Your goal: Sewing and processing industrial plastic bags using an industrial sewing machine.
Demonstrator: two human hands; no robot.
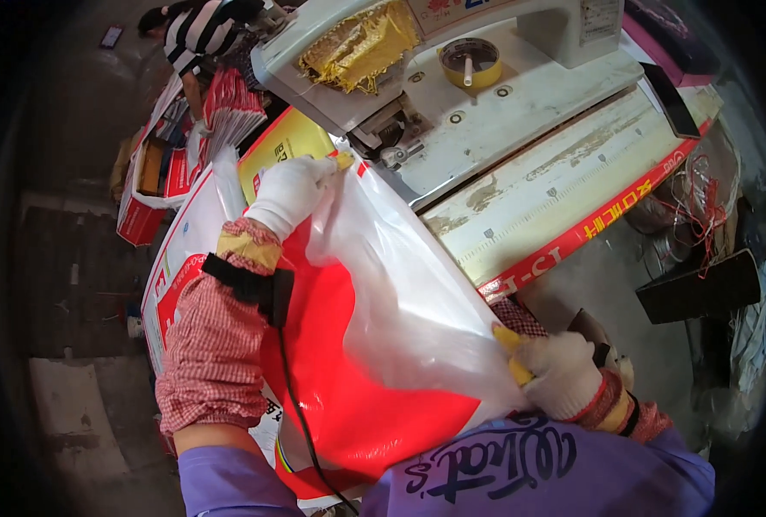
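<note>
Purple cloth (503, 478) with dark script fills the bottom edge, closest to the lens. Just above it lies a big sack (357, 379), red and white with a clear plastic liner (409, 284) bunched over its upper side. It stretches from the lower middle up toward the sewing machine (486, 95), resting on the table edge.

Both hands wear white knit gloves. The right hand (564, 375) is closed on the lower corner of the sack, fingers curled tight around liner and a yellow strip (510, 351). The left hand (292, 191) is closed on the upper corner, pinching the sack close to the machine's needle area (391, 142). A checked red sleeve (215, 345) covers the left forearm, with a black strap (245, 280) and a thin black cable (301, 422) running down from it.

On the pale machine sits a wad of yellow tape-like material (361, 43) and a round yellow roll (471, 62). Below the machine a worn white board (564, 172) runs diagonally, edged by a long red strip (598, 224) with yellow lettering. A black slab (669, 99) lies at its far end, and red threads (701, 207) tangle beyond it.

To the left, a yellow and red printed package (279, 146) lies under the sack's top edge. Farther left, stacks of red and white sacks (228, 108) stand beside a red and white carton (146, 194). A person in a striped top (198, 34) bends over them at the upper left. A dark box (701, 289) sits on the floor at right.
</note>
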